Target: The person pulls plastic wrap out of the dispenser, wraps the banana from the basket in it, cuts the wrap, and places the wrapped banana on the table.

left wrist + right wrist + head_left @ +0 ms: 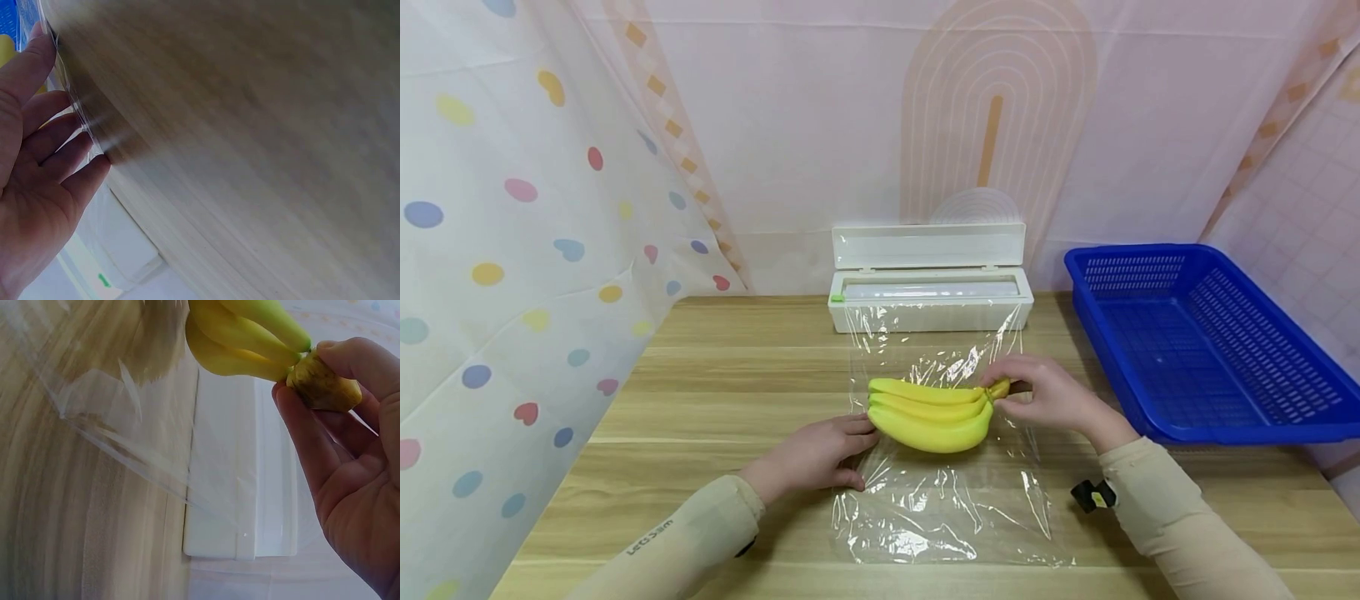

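A bunch of yellow bananas (932, 421) lies sideways over a sheet of clear plastic wrap (925, 525), stem to the right. My right hand (1048, 396) pinches the brownish stem (325, 384) between thumb and fingertips, as the right wrist view shows up close. At the other end, my left hand (820, 457) has its fingertips right at the banana tips and the left edge of the wrap. Its fingers (59, 134) are fairly straight and spread along that edge in the left wrist view. The wrap runs out of a white dispenser box (925, 318) whose lid (928, 247) is raised.
A blue plastic basket (1172, 333) with slotted sides stands on the right of the wooden table (722, 367). Patterned cloth (790, 125) hangs behind and on both sides. A small black object (1092, 496) shows beside the right sleeve (1165, 500).
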The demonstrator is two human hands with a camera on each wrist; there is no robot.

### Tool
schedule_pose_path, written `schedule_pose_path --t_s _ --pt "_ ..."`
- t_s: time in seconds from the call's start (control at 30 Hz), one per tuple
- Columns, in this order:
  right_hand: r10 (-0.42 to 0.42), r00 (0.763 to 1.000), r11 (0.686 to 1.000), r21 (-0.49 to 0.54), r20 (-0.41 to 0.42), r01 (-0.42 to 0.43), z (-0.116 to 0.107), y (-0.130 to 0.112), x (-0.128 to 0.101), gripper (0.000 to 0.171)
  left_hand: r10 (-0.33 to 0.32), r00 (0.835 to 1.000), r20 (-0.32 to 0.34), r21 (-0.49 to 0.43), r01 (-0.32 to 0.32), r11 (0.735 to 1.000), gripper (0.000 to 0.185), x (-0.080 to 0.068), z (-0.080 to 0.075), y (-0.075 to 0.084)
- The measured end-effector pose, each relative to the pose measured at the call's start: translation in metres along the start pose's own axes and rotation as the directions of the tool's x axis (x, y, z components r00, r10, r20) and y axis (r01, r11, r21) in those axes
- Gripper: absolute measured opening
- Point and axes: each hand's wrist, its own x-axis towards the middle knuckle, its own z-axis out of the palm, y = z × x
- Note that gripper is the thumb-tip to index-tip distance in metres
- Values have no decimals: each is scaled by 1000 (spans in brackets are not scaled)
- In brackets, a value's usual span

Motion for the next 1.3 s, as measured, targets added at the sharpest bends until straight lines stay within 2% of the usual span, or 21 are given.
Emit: schedule_pose_path --t_s 0.17,0.33,0.53,0.8,1.0,1.13,1.3 --pt "49 999 999 17 10 -49 -1 2 0 28 -3 1000 -2 -8 3 1000 76 0 -2 1" --pt "41 999 999 29 -1 -41 -1 5 1 29 -9 1000 2 -9 9 1000 75 0 -2 2" --pt "44 999 999 -7 0 -44 0 8 2 29 -7 1000 6 -2 7 1000 75 0 -2 1" --pt "-43 999 997 -69 -18 42 1 10 4 28 2 1000 0 -8 -2 1000 74 0 -2 1" --pt "-141 990 978 -156 -19 136 1 10 5 30 23 1000 -19 -7 -23 1000 72 -1 -1 -1" --pt "-153 988 971 -189 -18 147 1 10 2 34 19 1000 -18 -6 -19 1000 71 -1 -2 -1" --pt "-134 991 977 -172 -29 127 1 10 -2 41 0 1000 -5 -11 0 1000 72 -1 -3 1"
